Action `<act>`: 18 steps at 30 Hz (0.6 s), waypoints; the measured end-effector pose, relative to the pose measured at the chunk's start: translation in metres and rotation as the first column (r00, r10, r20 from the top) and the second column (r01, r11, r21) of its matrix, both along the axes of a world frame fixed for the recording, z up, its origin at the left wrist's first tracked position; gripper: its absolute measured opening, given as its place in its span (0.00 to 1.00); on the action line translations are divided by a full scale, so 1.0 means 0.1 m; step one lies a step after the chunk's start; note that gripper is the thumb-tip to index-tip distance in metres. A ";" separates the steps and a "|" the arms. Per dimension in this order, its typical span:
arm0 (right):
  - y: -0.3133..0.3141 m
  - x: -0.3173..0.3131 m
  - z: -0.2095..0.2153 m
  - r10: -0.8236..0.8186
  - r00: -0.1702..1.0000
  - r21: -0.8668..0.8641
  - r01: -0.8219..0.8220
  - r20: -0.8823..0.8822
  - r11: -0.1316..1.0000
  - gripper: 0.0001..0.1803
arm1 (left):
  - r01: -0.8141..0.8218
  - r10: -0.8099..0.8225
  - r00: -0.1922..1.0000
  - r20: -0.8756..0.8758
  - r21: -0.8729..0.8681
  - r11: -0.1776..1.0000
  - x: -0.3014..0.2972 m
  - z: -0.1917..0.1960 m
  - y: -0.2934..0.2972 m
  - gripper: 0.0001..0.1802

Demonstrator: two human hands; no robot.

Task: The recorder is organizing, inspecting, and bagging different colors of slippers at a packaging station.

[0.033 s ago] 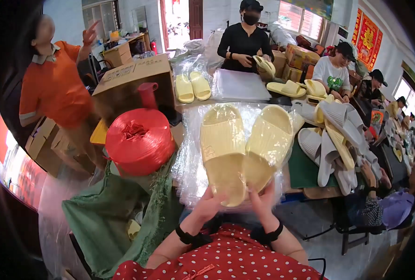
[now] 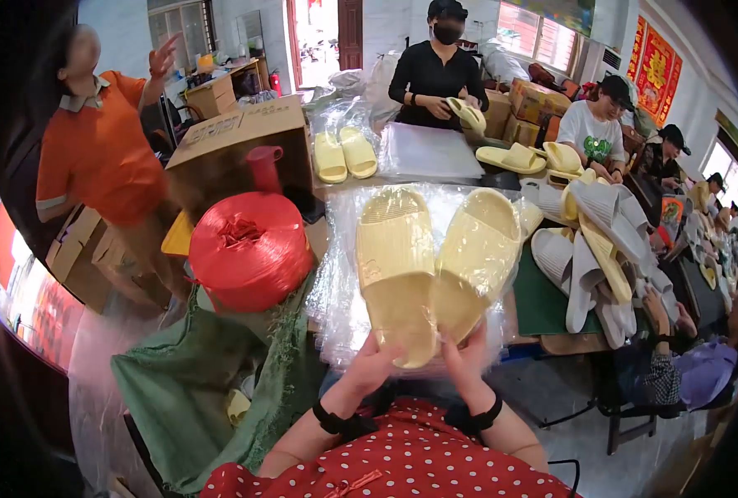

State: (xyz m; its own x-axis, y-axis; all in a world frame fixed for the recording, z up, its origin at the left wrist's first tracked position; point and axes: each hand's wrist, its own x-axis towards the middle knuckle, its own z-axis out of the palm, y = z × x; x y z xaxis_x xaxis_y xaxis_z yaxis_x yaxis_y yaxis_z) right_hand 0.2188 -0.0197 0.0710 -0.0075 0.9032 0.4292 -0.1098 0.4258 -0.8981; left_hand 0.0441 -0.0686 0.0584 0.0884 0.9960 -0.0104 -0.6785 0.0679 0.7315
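Observation:
Two pale yellow slide slippers lie side by side before me, toes pointing away and tops angled slightly apart. The left slipper [image 2: 396, 257] has its heel end gripped by my left hand [image 2: 372, 363]. Closed on the heel end of the right slipper [image 2: 478, 249] is my right hand [image 2: 466, 358], thumb on top. Under them spreads a stack of clear plastic bags [image 2: 336, 311]. Shiny plastic glints over the slippers too, but I cannot tell whether they are inside a bag.
A red twine roll [image 2: 251, 253] and a cardboard box [image 2: 240, 153] stand at left, above a green sack [image 2: 170, 390]. Another yellow pair [image 2: 344, 155] sits beyond. Grey and yellow slippers [image 2: 585, 241] pile up at right. Co-workers surround the table; one in orange [image 2: 107, 149] stands left.
My hands and the slippers hold nearly still. The person in orange has spread the fingers of a raised hand, and the slipper held by the person in black has shifted slightly.

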 end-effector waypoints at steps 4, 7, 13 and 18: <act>-0.07 -0.07 0.05 0.186 0.982 -0.080 -0.183 0.031 0.980 0.32 | -0.154 0.155 0.987 -0.049 0.016 0.988 -0.04 -0.01 -0.13 0.30; -0.03 0.05 0.24 0.189 0.907 0.103 -0.244 0.376 0.964 0.34 | -0.251 0.259 0.955 -0.144 0.077 0.965 -0.29 0.06 -0.30 0.29; 0.15 0.23 0.20 -0.050 0.682 0.216 -0.161 0.730 0.963 0.33 | -0.717 0.820 0.403 -0.407 0.416 0.559 -1.40 0.17 -0.85 0.26; 0.25 0.20 -0.06 0.013 0.644 0.146 -0.194 0.765 0.970 0.30 | -0.903 0.921 -0.112 -0.373 0.425 0.063 -2.11 0.25 -1.51 0.27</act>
